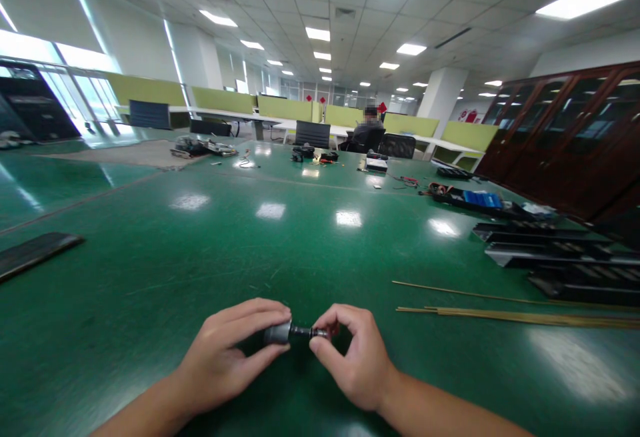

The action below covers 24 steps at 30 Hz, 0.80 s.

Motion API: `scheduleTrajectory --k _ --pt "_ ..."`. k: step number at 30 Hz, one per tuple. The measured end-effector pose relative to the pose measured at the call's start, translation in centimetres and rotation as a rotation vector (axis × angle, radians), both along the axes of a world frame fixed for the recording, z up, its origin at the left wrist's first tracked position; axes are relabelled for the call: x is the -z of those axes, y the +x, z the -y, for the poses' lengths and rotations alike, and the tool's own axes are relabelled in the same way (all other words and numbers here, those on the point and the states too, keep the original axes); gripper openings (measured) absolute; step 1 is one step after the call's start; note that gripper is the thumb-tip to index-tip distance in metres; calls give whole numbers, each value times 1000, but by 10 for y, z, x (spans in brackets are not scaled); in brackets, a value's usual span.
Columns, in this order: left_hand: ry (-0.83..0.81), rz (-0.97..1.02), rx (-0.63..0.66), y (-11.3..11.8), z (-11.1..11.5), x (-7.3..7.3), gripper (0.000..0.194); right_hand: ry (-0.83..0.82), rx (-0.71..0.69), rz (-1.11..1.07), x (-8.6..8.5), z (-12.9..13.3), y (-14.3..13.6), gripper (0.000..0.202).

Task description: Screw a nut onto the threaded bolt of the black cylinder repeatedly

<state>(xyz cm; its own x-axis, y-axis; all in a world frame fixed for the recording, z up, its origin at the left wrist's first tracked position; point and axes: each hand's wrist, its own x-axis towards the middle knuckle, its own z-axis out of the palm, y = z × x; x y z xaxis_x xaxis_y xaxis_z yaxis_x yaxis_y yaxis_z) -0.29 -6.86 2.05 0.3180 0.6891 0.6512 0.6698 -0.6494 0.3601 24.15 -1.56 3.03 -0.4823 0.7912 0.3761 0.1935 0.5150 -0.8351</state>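
A grey metal cylinder [278, 333] lies between the thumb and fingers of my left hand [233, 343], low over the green table. From its right end runs a thin dark shaft [301, 331]. My right hand [355, 355] pinches the far end of this shaft, where a small shiny collar-like end [319, 333] shows between thumb and forefinger. Both hands are closed on the piece, which is held about level. The fingers cover parts of it, so its exact kind cannot be made out.
Thin brass-coloured rods [500, 315] lie to the right. Beyond them are black metal channels [545, 253] and a long black tray [465, 197] with blue items. A dark flat bar [37, 253] is at left. A person [367, 131] sits at the back of the green tabletop [225, 243].
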Motion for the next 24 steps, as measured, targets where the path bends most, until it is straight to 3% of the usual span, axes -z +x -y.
scheduleTrajectory --k 24 --pt "7 13 -37 0 0 -7 39 -83 -36 -72 -2 -2 2 10"
